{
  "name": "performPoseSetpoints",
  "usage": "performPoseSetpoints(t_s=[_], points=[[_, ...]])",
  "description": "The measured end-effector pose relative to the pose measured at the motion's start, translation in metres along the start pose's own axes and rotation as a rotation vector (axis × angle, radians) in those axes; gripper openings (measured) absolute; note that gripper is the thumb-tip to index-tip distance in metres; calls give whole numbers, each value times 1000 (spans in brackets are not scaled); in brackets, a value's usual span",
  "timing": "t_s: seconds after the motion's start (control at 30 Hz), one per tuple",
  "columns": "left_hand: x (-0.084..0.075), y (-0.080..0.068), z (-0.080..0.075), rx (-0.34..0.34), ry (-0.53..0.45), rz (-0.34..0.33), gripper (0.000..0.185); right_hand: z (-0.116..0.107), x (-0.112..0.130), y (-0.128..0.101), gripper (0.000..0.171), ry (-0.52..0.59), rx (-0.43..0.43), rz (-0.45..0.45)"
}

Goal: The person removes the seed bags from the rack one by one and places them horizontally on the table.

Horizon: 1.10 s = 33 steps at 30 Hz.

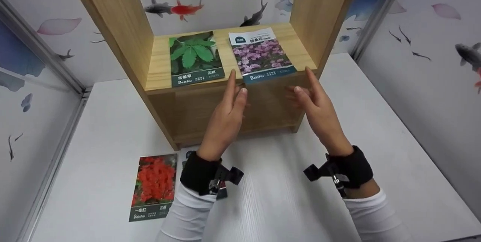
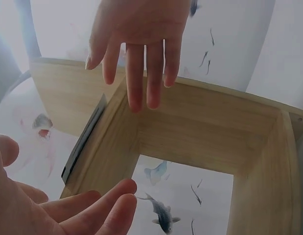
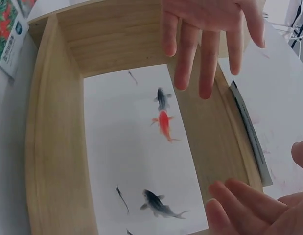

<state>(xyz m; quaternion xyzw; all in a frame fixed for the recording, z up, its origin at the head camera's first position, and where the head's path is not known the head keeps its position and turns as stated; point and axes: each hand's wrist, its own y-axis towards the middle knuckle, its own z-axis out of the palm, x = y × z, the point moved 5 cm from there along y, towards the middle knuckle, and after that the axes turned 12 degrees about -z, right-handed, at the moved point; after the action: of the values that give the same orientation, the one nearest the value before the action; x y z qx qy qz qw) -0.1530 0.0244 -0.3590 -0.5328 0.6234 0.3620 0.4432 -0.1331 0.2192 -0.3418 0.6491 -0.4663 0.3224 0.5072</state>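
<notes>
In the head view, my left hand (image 1: pixel 227 116) and right hand (image 1: pixel 321 114) are held apart in front of the shelf's upper board, fingers extended and palms facing. Between and behind them, the seed packet with pink-purple flowers (image 1: pixel 259 56) lies slightly tilted on the board, its blue lower edge jutting past the front. Neither hand grips it; whether the left fingertips touch it I cannot tell. To its left lies a seed packet with green leaves (image 1: pixel 193 56). Both wrist views show a packet's thin edge (image 2: pixel 85 139) at the board's front, between the hands.
The wooden shelf (image 1: pixel 240 110) stands on a white table (image 1: pixel 274 197). A red-flower packet (image 1: pixel 156 182) lies on the table at front left. Beside it, another packet (image 1: pixel 222 194) is mostly hidden by my left wrist. Fish-patterned panels (image 1: pixel 424 27) enclose the table.
</notes>
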Motion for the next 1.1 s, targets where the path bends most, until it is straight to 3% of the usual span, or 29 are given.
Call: performPoseSetpoints(t_s=[0.43,0.77,1.1], points=[[-5,17,-7,47,-64,-48,66,-5,-23,29,62,141,24,42],[-9,30,-4,126,-252,-153,74,-4,-27,44,60,272,32,120],[-14,37,2,158,-355,-185,73,3,-28,54,61,270,67,123]])
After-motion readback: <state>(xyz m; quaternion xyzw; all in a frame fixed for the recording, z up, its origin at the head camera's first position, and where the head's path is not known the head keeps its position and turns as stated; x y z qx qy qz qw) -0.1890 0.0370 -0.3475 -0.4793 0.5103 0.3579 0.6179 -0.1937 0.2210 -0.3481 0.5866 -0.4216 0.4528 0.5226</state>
